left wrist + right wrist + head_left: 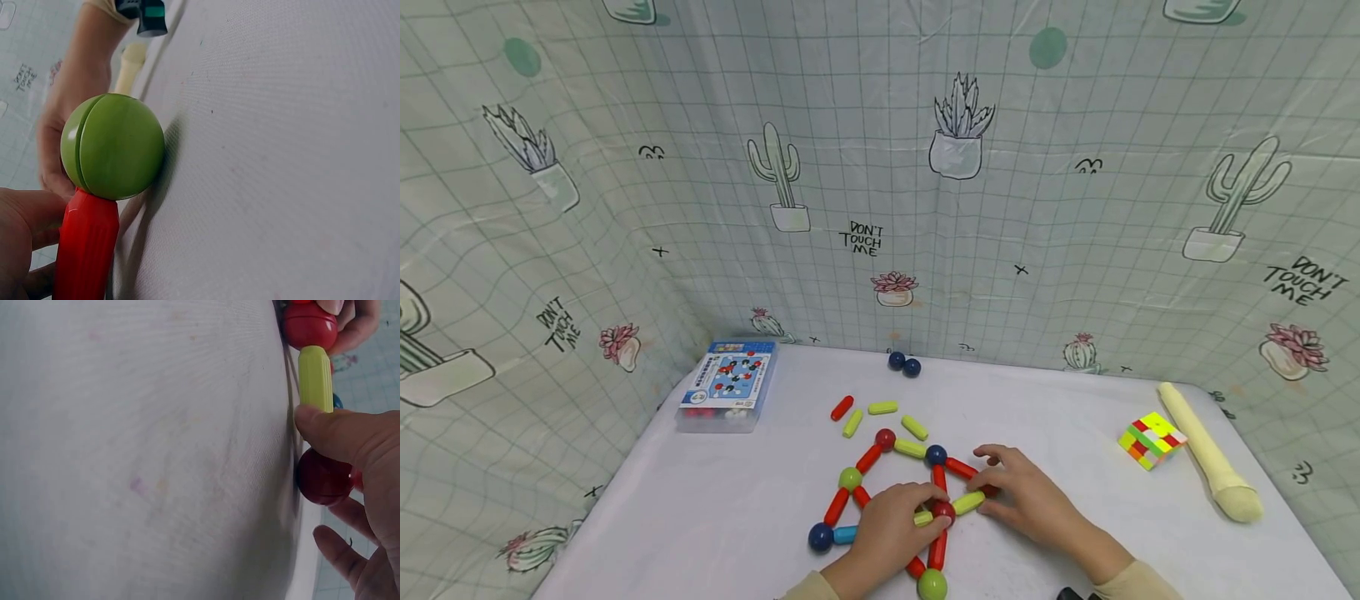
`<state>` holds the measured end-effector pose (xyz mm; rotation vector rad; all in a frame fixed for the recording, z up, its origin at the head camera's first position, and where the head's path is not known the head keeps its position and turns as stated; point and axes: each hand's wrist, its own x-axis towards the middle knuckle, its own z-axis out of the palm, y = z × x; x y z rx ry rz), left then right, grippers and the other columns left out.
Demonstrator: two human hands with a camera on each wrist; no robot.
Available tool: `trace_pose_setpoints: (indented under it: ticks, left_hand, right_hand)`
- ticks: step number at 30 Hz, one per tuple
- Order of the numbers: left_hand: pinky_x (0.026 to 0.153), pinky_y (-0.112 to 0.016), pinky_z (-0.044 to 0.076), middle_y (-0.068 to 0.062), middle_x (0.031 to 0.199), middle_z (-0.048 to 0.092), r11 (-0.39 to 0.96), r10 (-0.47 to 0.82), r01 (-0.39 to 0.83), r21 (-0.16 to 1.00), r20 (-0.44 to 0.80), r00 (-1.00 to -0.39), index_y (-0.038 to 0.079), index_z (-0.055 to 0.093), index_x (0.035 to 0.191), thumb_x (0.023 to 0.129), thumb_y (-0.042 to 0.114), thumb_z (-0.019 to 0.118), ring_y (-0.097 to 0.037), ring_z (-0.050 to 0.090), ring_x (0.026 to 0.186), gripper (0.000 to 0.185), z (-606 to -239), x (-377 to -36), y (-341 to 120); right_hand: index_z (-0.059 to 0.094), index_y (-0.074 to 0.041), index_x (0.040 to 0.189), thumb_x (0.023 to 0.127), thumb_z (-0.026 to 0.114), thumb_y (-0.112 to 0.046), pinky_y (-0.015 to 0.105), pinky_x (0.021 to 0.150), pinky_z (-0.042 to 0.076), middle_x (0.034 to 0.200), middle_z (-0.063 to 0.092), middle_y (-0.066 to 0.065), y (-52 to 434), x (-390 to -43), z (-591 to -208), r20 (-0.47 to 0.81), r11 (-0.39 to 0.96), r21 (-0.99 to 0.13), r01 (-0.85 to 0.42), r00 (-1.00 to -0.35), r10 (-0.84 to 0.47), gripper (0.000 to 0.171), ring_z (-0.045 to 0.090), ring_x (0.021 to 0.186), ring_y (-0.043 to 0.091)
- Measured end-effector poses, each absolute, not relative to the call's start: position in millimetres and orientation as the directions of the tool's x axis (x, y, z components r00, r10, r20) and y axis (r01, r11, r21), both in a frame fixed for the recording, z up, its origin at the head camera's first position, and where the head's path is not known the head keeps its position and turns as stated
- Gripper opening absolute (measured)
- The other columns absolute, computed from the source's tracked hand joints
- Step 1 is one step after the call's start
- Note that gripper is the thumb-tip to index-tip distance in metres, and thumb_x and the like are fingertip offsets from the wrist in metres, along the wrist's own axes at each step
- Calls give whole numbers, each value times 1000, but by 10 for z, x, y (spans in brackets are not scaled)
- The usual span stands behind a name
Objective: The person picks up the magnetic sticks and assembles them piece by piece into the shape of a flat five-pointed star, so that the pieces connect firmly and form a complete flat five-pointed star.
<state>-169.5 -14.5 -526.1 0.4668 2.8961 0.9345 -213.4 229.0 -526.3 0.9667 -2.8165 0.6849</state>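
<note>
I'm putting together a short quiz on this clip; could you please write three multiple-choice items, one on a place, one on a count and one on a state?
1. Where does the puzzle cube lie?
A. right of the hands, beside the cream recorder
B. on the blue box
C. under the left hand

2. How many dark blue balls lie apart at the table's far edge?
A. none
B. two
C. five

3. What is the right hand doing?
A. lying flat, away from the pieces
B. lifting the box
C. pinching a yellow-green stick

Answers: 1 A, the cube sits beside the recorder; 2 B, a touching pair; 3 C, its thumb presses the stick.
</note>
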Motion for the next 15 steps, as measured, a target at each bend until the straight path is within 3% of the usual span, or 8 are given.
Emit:
trace_pose_setpoints:
  ticks: [8, 15]
  left_hand:
    - [73, -26, 49, 20, 96, 67, 766, 304, 266, 585, 34, -952, 32, 73, 115, 88, 44, 79, -2, 53, 81, 29, -5248, -1696, -142]
    - [72, -25, 48, 21, 94, 66, 761, 301, 257, 596, 27, -953, 33, 74, 114, 87, 42, 80, -2, 52, 80, 28, -5244, -1696, -145]
  right_hand:
    - [72, -33, 104, 83, 86, -20, 41, 91, 53, 130, 58, -1, 2252, -2148, -5240, 260, 698, -353, -623, -782, -566, 27, 57, 111, 18]
    - [59, -19, 115, 83, 86, -19, 29, 83, 53, 110, 56, -12, 2296, -2131, -5263, 199, 718, -461, -521, -849, -489, 41, 53, 93, 5]
